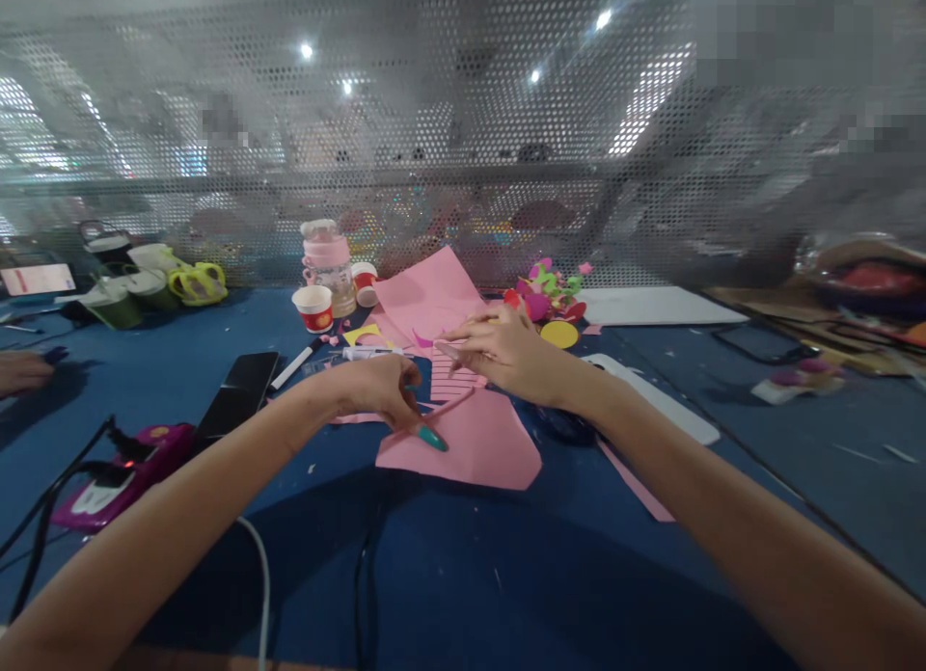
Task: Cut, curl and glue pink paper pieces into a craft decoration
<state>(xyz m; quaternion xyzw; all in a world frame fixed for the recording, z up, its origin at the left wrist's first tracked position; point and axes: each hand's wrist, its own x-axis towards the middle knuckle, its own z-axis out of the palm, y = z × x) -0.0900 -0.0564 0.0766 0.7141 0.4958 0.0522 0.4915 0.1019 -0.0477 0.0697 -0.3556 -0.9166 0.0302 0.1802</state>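
My left hand (387,389) is closed around a slim teal object (432,439) whose rounded end shows below my fingers; its kind I cannot make out. That end rests over a cut sheet of pink paper (492,449) on the table. My right hand (510,353) reaches in from the other side, fingers stretched out over a piece of pink striped paper (452,377). Whether its fingertips pinch anything is not clear. Behind both hands a larger pink sheet (430,290) leans up at an angle.
A pink bottle (329,266) and two paper cups (313,309) stand behind on the left. Colourful paper shapes (546,290) lie at the back right. A black phone (238,396) and purple power strip (126,478) are left; a white tablet-like slab (662,401) is right. Another person's hand (25,372) shows far left.
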